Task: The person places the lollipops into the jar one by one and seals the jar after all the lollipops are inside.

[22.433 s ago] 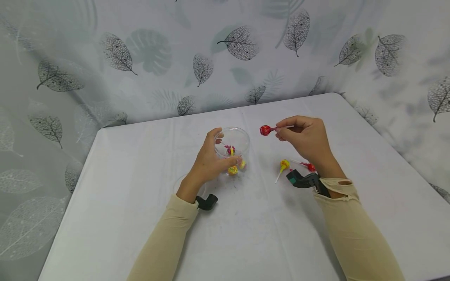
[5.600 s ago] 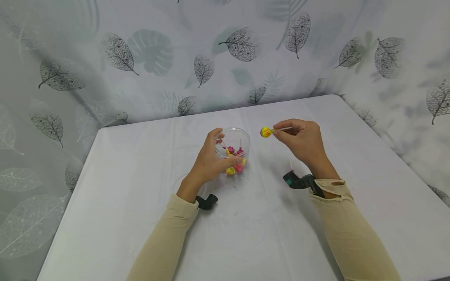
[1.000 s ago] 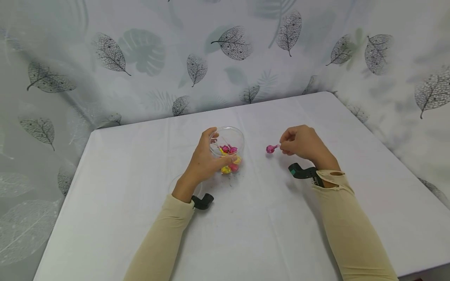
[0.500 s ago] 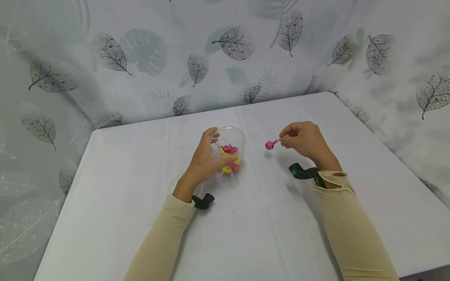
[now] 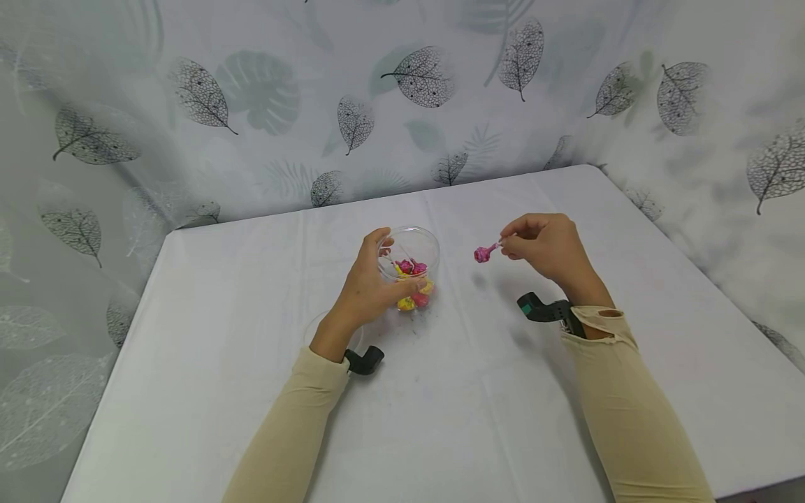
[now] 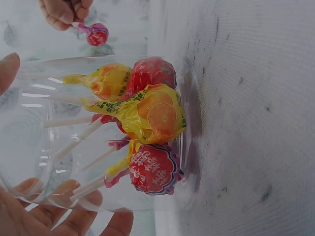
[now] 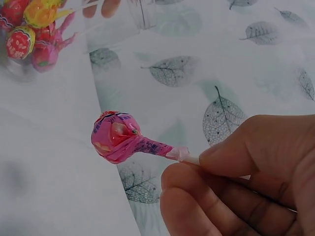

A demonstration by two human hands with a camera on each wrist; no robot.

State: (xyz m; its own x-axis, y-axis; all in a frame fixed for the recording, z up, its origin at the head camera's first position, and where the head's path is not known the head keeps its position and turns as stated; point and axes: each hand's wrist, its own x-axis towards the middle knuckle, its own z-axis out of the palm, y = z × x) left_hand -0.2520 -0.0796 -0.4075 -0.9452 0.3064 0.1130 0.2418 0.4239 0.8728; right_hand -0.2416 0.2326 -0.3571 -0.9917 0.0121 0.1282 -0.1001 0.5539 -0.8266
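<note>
My left hand [image 5: 371, 286] grips a clear plastic jar [image 5: 424, 244] that stands upright on the table, thumb in front and fingers round its far side. Inside the jar lie several wrapped lollipops, among them a yellow one [image 6: 155, 115] and a red one [image 6: 152, 169], with sticks pointing toward the open top. To the right of the jar, my right hand [image 5: 547, 248] pinches a pink lollipop [image 7: 118, 137] by its white stick between thumb and forefinger. Its head points toward the jar and is held above the table.
A clear round lid [image 5: 314, 328] lies on the white-covered table [image 5: 220, 391], partly hidden behind my left wrist. A leaf-patterned curtain [image 5: 283, 105] hangs along the table's back and sides. Small dark specks dot the cloth near the jar.
Red and yellow lollipops once lying on the table or held by my right hand are gone from there; the jar holds more. Over the last second my right hand lifts the pink lollipop off the table.
</note>
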